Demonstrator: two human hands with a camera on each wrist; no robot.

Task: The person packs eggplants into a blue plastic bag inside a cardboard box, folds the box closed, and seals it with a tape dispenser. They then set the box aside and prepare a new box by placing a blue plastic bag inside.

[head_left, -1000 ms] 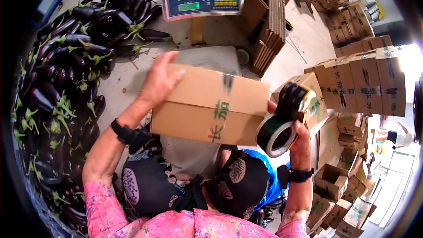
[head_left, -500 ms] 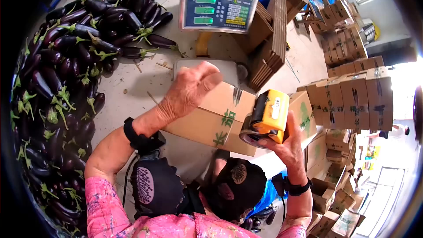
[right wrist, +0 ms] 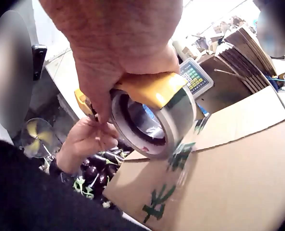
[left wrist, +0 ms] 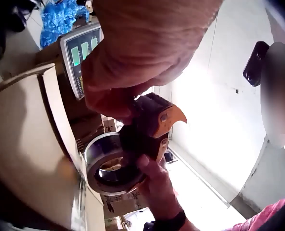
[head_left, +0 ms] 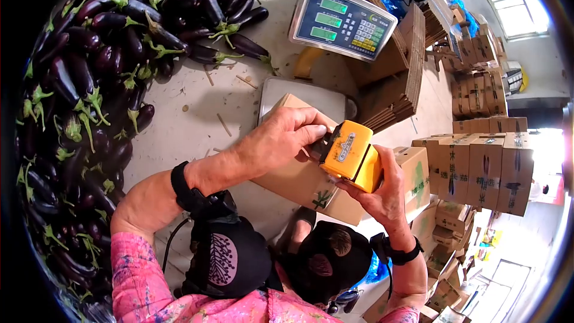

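- Yellow-and-black, block-shaped tape dispenser (head_left: 350, 151): sitting in the right hand (head_left: 385, 190), just right of centre in the head view, above the long brown cardboard box (head_left: 288, 174) with green lettering.
- Silvery, ring-shaped tape roll (right wrist: 183, 113): riding on the dispenser, centre of the right wrist view.
- Right hand, bare: fingers curling round the dispenser, gripping it.
- Left hand (head_left: 280, 134), bare: fingers bending in at the dispenser's dark front end, thumb and forefinger close together; whether they are pinching tape, cannot tell.
- Change: the left hand, on the box's left end a second ago, is now working at the dispenser, which is showing its yellow housing instead of the roll.
- Meaning, judged: work is shifting from steadying the box to handling the tape.
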